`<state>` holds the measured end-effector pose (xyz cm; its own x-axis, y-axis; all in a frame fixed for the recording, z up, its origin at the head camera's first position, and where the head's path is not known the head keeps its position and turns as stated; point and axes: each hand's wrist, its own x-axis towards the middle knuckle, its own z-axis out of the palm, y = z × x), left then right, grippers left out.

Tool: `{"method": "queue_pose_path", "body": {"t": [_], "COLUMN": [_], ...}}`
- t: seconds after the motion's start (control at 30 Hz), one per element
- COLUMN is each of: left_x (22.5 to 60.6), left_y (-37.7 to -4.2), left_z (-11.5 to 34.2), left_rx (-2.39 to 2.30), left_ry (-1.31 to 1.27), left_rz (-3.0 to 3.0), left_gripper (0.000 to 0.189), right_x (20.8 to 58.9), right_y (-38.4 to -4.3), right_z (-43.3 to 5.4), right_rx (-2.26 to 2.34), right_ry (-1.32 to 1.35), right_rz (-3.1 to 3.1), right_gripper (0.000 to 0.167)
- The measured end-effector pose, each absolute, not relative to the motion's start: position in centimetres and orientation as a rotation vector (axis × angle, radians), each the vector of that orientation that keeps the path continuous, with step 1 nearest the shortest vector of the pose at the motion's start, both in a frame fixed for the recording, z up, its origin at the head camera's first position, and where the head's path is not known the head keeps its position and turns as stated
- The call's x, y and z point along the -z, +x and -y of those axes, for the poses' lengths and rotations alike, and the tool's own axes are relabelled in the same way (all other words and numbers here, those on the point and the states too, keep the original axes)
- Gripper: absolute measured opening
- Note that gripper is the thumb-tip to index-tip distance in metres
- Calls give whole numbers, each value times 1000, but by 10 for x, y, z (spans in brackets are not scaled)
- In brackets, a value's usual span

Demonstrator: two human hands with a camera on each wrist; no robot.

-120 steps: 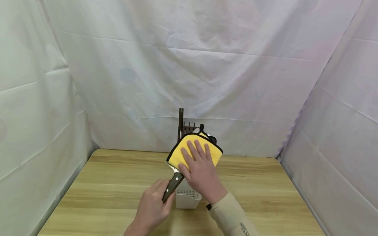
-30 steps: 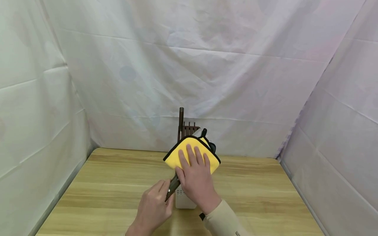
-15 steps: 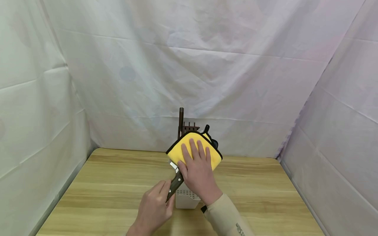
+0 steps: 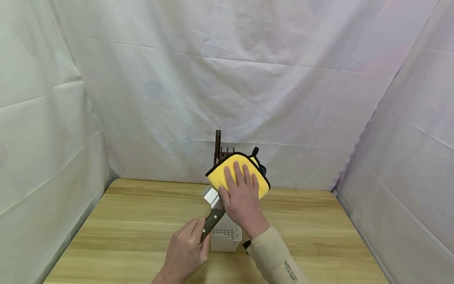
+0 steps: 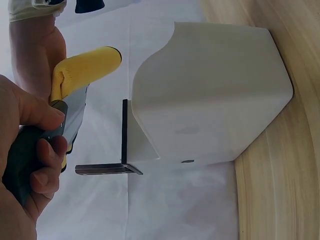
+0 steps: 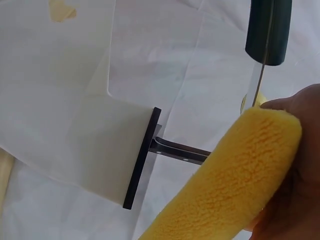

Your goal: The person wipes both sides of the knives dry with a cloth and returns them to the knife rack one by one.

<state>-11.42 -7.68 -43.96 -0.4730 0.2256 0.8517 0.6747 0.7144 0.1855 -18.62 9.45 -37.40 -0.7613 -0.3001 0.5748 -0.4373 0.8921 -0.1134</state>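
My left hand (image 4: 186,246) grips the dark riveted handle of a broad-bladed kitchen knife (image 4: 213,219), which slants up to the right. Part of its blade (image 4: 211,196) shows near the handle; a yellow cloth (image 4: 220,177) with black edging hides the rest. On that cloth lies my right hand (image 4: 242,203), its fingers straight and spread. In the left wrist view the cloth (image 5: 90,67) bends over the blade. Thick yellow pile of the cloth (image 6: 240,170) fills the front of the right wrist view, with the knife handle (image 6: 268,32) beyond.
Behind and below the hands stands a white holder (image 4: 223,245) on the wooden table (image 4: 142,221), with a perforated front tray. A dark handle (image 4: 218,139) sticks up from it beside a dark slotted part (image 4: 227,151). White sheets (image 4: 227,94) hang around the table.
Over the last second my right hand and the cloth have slid up and right along the blade, away from the handle, baring the blade's near end. My left hand has stayed almost in place.
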Motion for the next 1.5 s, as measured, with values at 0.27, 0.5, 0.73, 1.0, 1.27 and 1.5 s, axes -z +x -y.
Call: {"method": "queue_pose_path", "body": {"t": [0.27,0.5,0.73,1.0,1.27,1.5], "left_x": [439,439,438,436,434,432], "left_y": [-115,-119,-122,-124,-126,-126], "left_z": [78,79,80,80,81,81], "left_rx": [650,668,673,669,702,720], "left_ry": [-666,-652,-658,-639,-613,-619], "left_rz": [2066,2080,2067,2086,2093,2070], "left_gripper": [28,25,22,24,21,20], "right_x": [381,387,393,397,397,396], "right_y": [-177,-165,-158,-151,-143,-144], "right_z": [-94,-87,-84,-83,-83,-81], "right_rx": [-282,-289,-280,-291,-301,-308], "right_ry": [571,637,691,726,777,785], "right_rz": [2504,2478,2398,2337,2306,2232], "right_gripper": [50,48,45,43,42,41]}}
